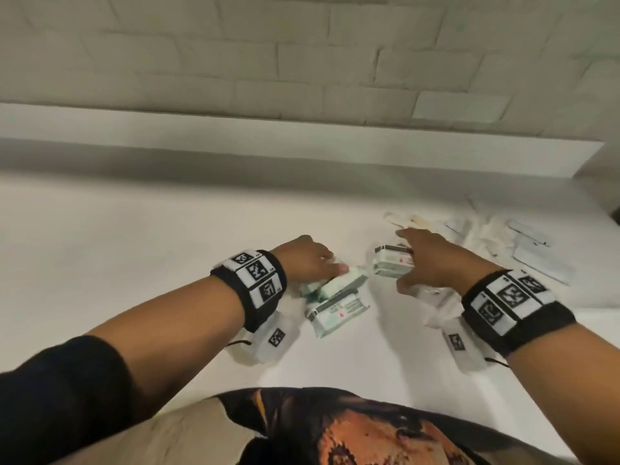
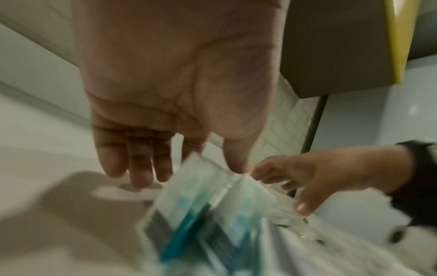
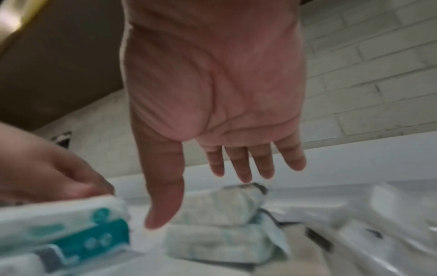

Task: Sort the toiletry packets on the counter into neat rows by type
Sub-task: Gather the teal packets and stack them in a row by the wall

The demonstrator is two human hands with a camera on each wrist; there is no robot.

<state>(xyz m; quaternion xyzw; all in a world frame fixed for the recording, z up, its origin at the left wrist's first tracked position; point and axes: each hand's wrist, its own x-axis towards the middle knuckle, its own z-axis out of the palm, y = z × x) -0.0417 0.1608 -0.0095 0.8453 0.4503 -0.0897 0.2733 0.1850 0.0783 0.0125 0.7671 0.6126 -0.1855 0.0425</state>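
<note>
My left hand rests on the nearer cluster of soft white-and-teal plastic toiletry packets on the white counter. In the left wrist view the thumb and forefinger seem to meet at one packet's edge while the other fingers hang loose; the blur is heavy, so I cannot tell whether that is a real pinch or only a touch.

My right hand is spread and released, fingers straight, hovering over the small stack of two pale green packets just to the right of that cluster. From the right wrist camera the fingertips are at the top packet's far end — touching or a hair above, I can't say.

Well to the right of the stack lies a scatter of flat clear-and-white sachets and slim wrapped sticks, not yet in rows.

I judge the sorting to be early: two small groups formed, nothing lined up.

Risks from here:
- The stacked pair looks puffy and slippery; pressing at one end could tip or slide the top one off.
- My hands work close together, so a sweep of the left could knock the stack.
- The cluster's packets overlap at angles — dragging one may pull its neighbours askew.
</note>
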